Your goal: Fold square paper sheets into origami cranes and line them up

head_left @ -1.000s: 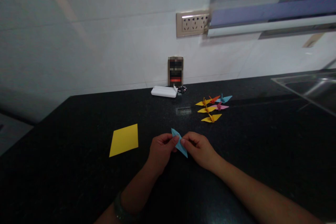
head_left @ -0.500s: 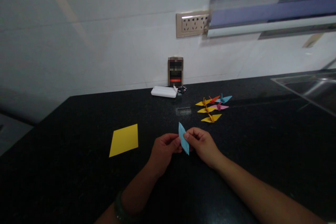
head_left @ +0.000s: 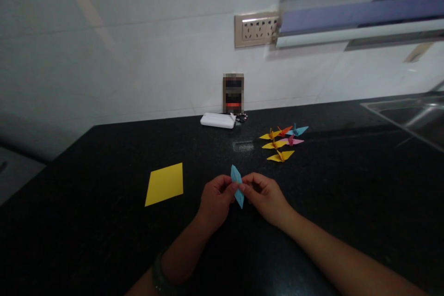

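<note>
A narrow, pointed piece of folded blue paper (head_left: 237, 180) is held just above the black countertop (head_left: 86, 222). My left hand (head_left: 215, 199) pinches it from the left, thumb and fingers closed on its middle. My right hand (head_left: 265, 196) pinches it from the right, fingertips meeting the left ones at the paper. The paper stands nearly upright, its upper tip leaning slightly left.
A flat yellow paper square (head_left: 164, 183) lies left of my hands. Several folded paper cranes (head_left: 281, 143) in yellow, orange, pink and blue sit behind my right hand. A white power bank (head_left: 218, 120) and a small box (head_left: 233, 94) stand by the wall. A sink (head_left: 409, 118) is far right.
The blue paper turned from slanting to nearly upright, rose a little between my fingers, then came back down; both hands stayed pinched on it.
</note>
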`<state>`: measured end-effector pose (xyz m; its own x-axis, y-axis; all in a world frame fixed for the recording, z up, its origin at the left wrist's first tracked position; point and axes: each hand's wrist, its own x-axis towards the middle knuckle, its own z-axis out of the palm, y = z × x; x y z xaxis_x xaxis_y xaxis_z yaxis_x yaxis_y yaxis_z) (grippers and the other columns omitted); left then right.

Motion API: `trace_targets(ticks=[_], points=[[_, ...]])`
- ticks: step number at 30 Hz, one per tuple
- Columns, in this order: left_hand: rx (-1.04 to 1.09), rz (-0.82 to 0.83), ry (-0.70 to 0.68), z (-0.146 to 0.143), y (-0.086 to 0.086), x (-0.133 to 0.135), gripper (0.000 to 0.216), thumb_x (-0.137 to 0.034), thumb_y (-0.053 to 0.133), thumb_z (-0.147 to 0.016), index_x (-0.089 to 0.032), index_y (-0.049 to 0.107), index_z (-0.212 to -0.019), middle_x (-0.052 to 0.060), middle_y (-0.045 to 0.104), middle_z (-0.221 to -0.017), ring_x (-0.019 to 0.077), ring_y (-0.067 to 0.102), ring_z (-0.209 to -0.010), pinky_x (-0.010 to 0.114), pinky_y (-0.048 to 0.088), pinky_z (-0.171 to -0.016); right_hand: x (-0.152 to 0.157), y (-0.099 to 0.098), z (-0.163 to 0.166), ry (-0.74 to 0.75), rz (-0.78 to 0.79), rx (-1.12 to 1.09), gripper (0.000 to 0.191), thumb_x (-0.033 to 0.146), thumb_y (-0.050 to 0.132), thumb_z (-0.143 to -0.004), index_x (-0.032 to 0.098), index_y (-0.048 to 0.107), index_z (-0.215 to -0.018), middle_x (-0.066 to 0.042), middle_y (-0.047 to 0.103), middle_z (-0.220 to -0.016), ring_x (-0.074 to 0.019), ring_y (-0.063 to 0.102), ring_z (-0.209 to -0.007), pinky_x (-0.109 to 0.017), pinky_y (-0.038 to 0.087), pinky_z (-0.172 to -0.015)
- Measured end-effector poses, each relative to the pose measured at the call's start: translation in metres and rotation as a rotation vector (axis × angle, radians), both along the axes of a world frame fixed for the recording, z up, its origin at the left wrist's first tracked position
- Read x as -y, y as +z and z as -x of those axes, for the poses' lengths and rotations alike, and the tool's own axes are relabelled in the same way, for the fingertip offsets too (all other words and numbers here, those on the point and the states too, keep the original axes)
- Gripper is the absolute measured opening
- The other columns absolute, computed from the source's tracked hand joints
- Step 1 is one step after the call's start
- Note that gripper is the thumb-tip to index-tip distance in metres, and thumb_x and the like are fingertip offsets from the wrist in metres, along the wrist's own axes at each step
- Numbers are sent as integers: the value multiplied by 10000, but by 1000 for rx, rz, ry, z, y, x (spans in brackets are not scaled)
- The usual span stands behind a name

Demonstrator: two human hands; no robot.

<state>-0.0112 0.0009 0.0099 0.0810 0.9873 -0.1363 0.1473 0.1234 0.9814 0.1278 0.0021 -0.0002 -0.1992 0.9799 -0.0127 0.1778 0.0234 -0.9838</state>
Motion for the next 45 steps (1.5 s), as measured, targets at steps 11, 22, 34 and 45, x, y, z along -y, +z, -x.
trace_targets(ticks=[11,22,34,45], points=[[40,-32,6,-2,-10,1,204,-324,545,-738,-159,494,-628,-48,474,-514,81,438,-485,202,357,-483,1,2,-3,19,-220,233,173,254,465,-822,166,533,-689,16,500,-589,-97,466,-542,-210,373,-506],[148,8,-22,0,-12,-1,131,-260,606,-692,-156,664,-747,3,643,-672,124,560,-642,235,425,-629,-3,4,-7,-86,-411,291,51,131,536,-758,174,549,-732,-4,514,-688,-120,490,-642,-230,391,-569],[-66,-48,-10,-3,-1,1,112,-202,553,-705,-164,658,-697,-11,641,-626,128,566,-616,230,424,-605,-6,2,-7,-76,-371,302,53,143,528,-768,174,556,-735,-11,509,-712,-124,493,-655,-243,399,-577],[2,-43,11,-2,-12,1,106,-214,561,-704,-163,632,-764,13,656,-718,143,598,-686,243,452,-644,0,4,-8,-10,-536,406,69,102,514,-745,166,537,-757,-39,519,-769,-145,501,-724,-261,406,-628]])
